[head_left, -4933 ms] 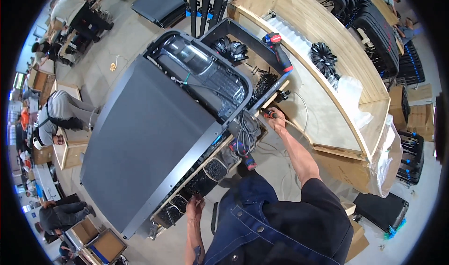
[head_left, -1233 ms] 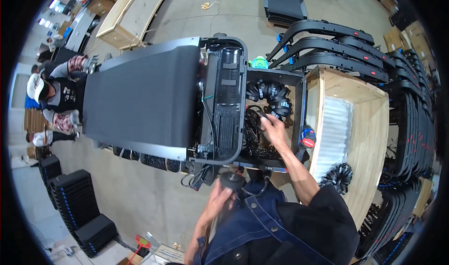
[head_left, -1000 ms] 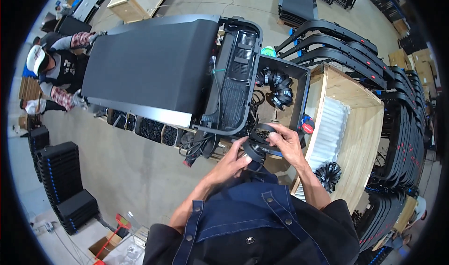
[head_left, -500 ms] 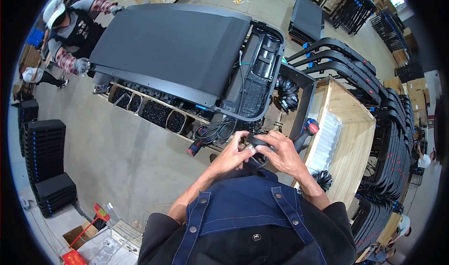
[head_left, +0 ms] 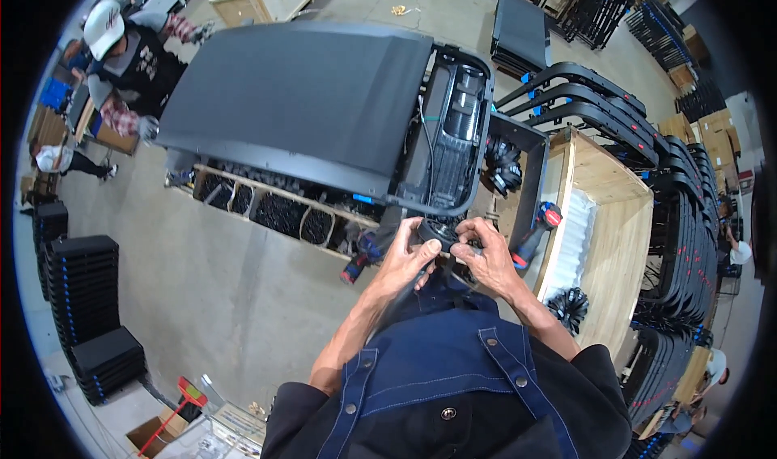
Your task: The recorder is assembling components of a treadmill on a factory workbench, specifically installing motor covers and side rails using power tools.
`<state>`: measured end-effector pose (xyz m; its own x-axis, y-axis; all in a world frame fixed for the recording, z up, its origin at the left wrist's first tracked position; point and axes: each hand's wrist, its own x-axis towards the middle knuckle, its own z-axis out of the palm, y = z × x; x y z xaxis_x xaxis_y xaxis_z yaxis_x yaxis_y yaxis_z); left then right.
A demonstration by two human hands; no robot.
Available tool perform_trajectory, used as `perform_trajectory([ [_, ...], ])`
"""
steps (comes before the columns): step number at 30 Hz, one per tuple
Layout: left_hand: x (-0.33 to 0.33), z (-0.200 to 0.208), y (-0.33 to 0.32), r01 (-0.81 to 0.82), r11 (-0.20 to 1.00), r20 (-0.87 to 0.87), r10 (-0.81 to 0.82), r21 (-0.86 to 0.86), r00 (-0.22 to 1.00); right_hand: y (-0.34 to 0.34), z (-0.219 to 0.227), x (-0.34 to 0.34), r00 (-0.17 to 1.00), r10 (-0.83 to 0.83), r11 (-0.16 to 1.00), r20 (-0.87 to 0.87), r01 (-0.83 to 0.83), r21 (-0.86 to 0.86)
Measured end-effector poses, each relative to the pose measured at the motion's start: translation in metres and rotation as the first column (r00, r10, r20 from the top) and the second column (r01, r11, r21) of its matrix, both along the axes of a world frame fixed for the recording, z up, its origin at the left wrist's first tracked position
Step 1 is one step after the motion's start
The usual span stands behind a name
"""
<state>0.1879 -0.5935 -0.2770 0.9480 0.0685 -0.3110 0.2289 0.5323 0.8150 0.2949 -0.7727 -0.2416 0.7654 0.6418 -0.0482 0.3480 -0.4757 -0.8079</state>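
In front of my waist, both hands are closed on a small round black part like a wheel. My left hand (head_left: 405,258) grips the black wheel-like part (head_left: 437,231) from the left, thumb on its near side. On its other side my right hand (head_left: 487,255) pinches the rim with thumb and fingers. Just beyond it lies a large machine with a flat black belt deck (head_left: 299,103), like a treadmill. Its open end compartment (head_left: 443,163) shows a shiny cylinder and a cable.
Cordless drivers lie right (head_left: 536,234) and left (head_left: 356,266) of my hands. A wooden crate (head_left: 619,240) stands at right, near stacked curved black frames (head_left: 595,103). Divided parts bins (head_left: 279,216) sit under the deck. At far left a gloved person (head_left: 133,70) touches the deck.
The part in my hands has been turned and now shows a round face. The black cable loop left of my hands is no longer visible. My view has shifted slightly.
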Motion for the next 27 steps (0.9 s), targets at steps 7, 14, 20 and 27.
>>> perform_trajectory([
  [7,0.14,0.02,0.053,0.052,0.75,0.098,-0.154,0.659,0.983,0.062,0.018,0.119,0.964,0.266,0.959,0.006,-0.266,0.094],
  [14,0.329,0.099,0.091,-0.367,0.179,0.372,0.005,0.913,0.928,0.128,-0.064,0.328,0.905,-0.307,0.879,-0.295,0.389,0.278],
  [20,0.399,-0.024,0.229,-0.196,-0.219,0.206,0.025,0.956,0.978,0.168,-0.065,0.452,0.883,-0.383,0.872,-0.272,0.442,0.211],
  [27,0.429,0.005,0.294,-0.05,-0.303,-0.039,-0.281,0.952,0.959,0.194,-0.068,0.52,0.855,-0.234,0.933,-0.462,0.331,0.141],
])
